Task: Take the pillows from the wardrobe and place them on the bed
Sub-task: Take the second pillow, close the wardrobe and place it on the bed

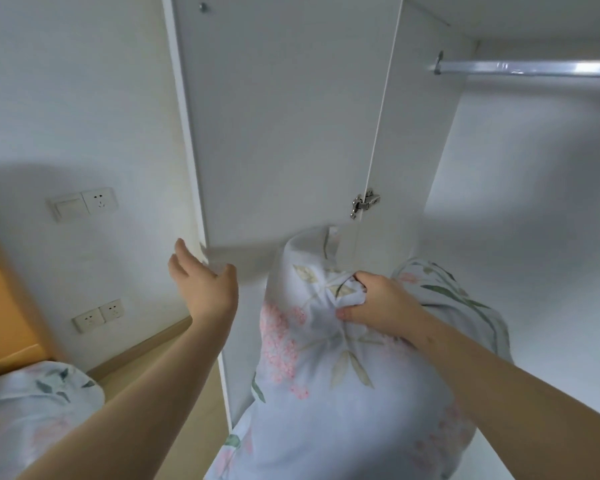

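Note:
A pale blue pillow [312, 375] with pink flowers and green leaves fills the lower middle of the head view, half out of the white wardrobe [534, 202]. My right hand [371, 303] is shut on a bunch of its cover near the top. A second floral pillow [440, 289] lies behind it inside the wardrobe, mostly hidden. My left hand [201, 282] is open, fingers spread, at the lower edge of the open wardrobe door [284, 133], holding nothing. The bed [32, 410] with matching floral bedding shows at the bottom left.
A metal hanging rail [534, 69] crosses the wardrobe top right. A door hinge [364, 201] sits above the pillow. Wall sockets and a switch [84, 202] are on the left wall, more sockets [99, 315] lower down. An orange wooden headboard [4, 306] stands at the left edge.

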Motion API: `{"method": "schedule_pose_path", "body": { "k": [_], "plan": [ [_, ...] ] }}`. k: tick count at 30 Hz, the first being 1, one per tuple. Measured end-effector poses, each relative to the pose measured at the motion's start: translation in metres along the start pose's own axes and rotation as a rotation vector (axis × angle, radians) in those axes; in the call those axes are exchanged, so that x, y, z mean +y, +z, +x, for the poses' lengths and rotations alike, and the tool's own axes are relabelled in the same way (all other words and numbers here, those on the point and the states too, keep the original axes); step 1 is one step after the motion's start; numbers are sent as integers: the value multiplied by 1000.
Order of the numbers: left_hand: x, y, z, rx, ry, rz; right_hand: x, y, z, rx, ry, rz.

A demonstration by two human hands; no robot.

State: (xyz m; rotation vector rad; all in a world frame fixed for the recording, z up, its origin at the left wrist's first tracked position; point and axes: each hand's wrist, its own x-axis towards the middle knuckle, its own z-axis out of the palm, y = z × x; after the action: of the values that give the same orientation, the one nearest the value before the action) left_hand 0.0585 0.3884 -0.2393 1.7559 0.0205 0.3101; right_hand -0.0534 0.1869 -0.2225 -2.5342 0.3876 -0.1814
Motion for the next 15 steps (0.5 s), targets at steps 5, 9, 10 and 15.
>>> {"method": "schedule_pose_path", "body": {
  "k": [5, 9, 10, 15],
  "plan": [
    [-12, -7, 9, -255, -23, 24, -3, 13, -1, 14, 8, 16],
    [-6, -9, 6, -191, -18, 75, -2, 22, -6, 20, 9, 9],
    [-4, -10, 4, -186, -16, 87, -1, 24, -8, 19, 15, 2],
    [-5, -20, -9, -198, 52, 189, 4, 22, -15, 1, 52, -22]
  ]
}}
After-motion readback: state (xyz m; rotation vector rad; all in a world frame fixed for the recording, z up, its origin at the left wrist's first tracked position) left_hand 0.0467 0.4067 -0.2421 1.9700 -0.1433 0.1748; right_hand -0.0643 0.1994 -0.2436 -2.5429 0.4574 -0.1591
